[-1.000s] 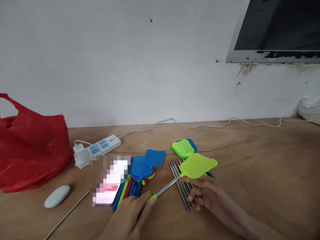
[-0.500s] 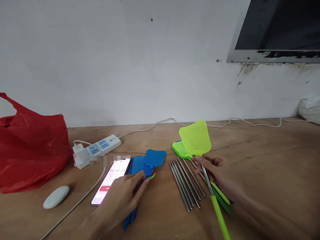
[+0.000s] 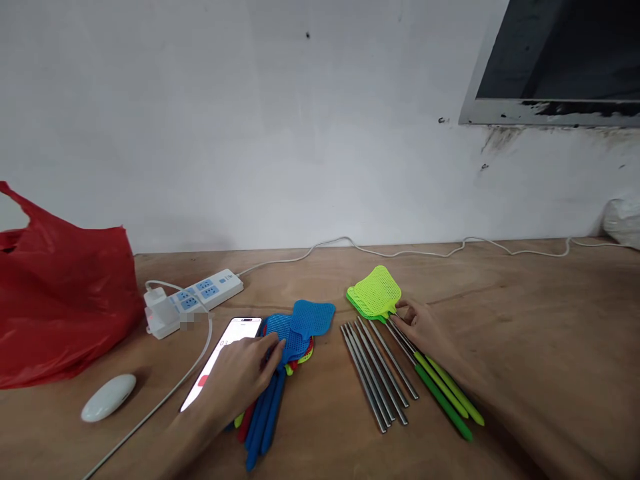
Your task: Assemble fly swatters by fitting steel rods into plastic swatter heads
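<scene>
My right hand (image 3: 420,327) pinches the neck of a yellow-green fly swatter (image 3: 379,291), just below its mesh head. This swatter lies over other green ones, with yellow-green handles and a green handle (image 3: 443,402) fanned toward me. On the left, my left hand (image 3: 250,363) has its fingers closed at the neck of a blue fly swatter (image 3: 280,330), on a pile with red and yellow-green ones beneath. Another blue swatter head (image 3: 313,318) sticks out to the right. Several bare metal tubes (image 3: 375,373) lie side by side between my hands.
A phone (image 3: 220,353) lies partly under my left forearm. Behind it are a white power strip (image 3: 225,283) and its cable (image 3: 345,239) along the wall. A red plastic bag (image 3: 70,300) and a white oval object (image 3: 109,398) are at the left.
My right hand has lowered the yellow-green fly swatter from above the table onto the green pile. My left hand has shifted slightly left, staying at the blue swatters.
</scene>
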Tool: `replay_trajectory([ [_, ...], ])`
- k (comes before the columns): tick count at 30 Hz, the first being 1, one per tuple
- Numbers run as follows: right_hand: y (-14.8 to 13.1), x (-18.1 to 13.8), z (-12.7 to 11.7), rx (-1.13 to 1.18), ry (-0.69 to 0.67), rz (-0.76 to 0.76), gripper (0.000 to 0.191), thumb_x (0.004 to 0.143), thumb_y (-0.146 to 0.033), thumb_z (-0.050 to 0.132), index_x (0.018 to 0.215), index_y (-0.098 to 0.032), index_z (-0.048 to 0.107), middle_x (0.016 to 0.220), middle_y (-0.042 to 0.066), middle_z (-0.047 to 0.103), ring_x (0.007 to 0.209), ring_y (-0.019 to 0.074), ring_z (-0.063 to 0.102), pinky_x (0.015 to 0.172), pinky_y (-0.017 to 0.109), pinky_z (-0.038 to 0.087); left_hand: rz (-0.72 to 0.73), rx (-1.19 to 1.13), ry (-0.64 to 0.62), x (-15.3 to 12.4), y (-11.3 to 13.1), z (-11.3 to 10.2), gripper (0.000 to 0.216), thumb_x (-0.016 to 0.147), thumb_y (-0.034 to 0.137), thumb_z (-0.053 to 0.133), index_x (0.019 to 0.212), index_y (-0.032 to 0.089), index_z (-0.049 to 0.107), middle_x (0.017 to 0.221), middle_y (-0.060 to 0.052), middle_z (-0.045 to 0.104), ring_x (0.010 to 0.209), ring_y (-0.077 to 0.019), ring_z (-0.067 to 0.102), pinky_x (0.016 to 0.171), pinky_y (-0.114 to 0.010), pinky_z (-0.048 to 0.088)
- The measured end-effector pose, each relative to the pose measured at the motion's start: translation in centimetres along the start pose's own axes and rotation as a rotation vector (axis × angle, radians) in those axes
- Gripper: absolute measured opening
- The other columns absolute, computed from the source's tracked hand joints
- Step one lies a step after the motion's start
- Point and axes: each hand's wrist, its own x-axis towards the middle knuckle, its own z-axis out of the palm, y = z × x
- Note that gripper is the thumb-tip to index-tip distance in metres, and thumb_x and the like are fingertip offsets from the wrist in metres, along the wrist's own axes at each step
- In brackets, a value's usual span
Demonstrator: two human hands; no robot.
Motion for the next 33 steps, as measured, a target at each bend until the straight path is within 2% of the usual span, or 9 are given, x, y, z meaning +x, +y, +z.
replay_trajectory([
  [6,-0.5,-1.0,-0.9,-0.232,0.01,-0.013,0.024,0.085,-0.037,0.058,0.101,-0.021,0.066,0.058,0.001,0.06,0.055,0.0232,0.059,0.054,0.029,0.031,-0.015,-0.018,-0.011,-0.2,-0.3,-0.1,0.046,0.103,0.037,0.03,0.066,0.021,0.052,0.063,-0.003,0.064,0.059,-0.0203,0.06,0.055,-0.029,0.026],
  [10,-1.7,-1.7,-1.4,-0.591,0.073,-0.083,0.022,0.089,-0.035,0.056,0.106,-0.022,0.063,0.087,0.009,0.072,0.059,0.0229,0.066,0.05,0.029,0.028,0.07,-0.027,-0.04,-0.4,-0.9,0.5,0.048,0.103,0.04,0.03,0.064,0.021,0.052,0.059,-0.002,0.059,0.056,-0.0188,0.057,0.055,-0.029,0.025],
  [12,-2.2,-2.0,-1.3,-0.663,0.093,-0.133,0.021,0.091,-0.031,0.056,0.108,-0.021,0.061,0.099,0.009,0.072,0.066,0.0241,0.069,0.05,0.03,0.03,0.148,-0.04,-0.076,-0.5,-1.2,0.7,0.046,0.101,0.041,0.034,0.064,0.021,0.053,0.059,-0.001,0.06,0.056,-0.0187,0.056,0.055,-0.029,0.025],
  [17,-2.6,-2.5,-0.6,-0.552,0.064,-0.372,0.013,0.093,-0.025,0.053,0.102,-0.022,0.062,0.096,0.006,0.072,0.082,0.0252,0.07,0.057,0.031,0.04,0.299,-0.063,-0.153,-0.6,-1.5,1.0,0.036,0.096,0.039,0.043,0.065,0.021,0.054,0.06,0.0,0.061,0.057,-0.0177,0.057,0.055,-0.029,0.025],
  [20,-2.6,-2.7,-0.4,-0.48,0.033,-0.474,0.012,0.095,-0.024,0.051,0.099,-0.022,0.063,0.095,0.006,0.071,0.087,0.025,0.068,0.063,0.032,0.044,0.322,-0.086,-0.17,-0.8,-1.5,1.1,0.032,0.093,0.038,0.048,0.066,0.021,0.054,0.059,0.001,0.06,0.056,-0.017,0.056,0.054,-0.028,0.025],
  [27,-2.5,-2.8,-0.2,-0.329,-0.044,-0.541,0.011,0.095,-0.018,0.051,0.093,-0.021,0.061,0.089,0.005,0.069,0.085,0.024,0.066,0.075,0.035,0.048,0.304,-0.126,-0.218,-1.2,-0.8,1.4,0.024,0.09,0.04,0.054,0.075,0.022,0.057,0.067,0.001,0.062,0.062,-0.019,0.056,0.056,-0.028,0.027],
  [33,-3.1,-3.2,-0.1,-0.195,-0.074,-0.6,0.01,0.093,-0.015,0.053,0.095,-0.021,0.06,0.088,0.005,0.067,0.084,0.0226,0.064,0.072,0.033,0.048,0.249,-0.107,-0.236,-1.0,-0.6,1.3,0.031,0.089,0.046,0.056,0.07,0.022,0.056,0.066,0.0,0.063,0.063,-0.0199,0.057,0.056,-0.029,0.027],
])
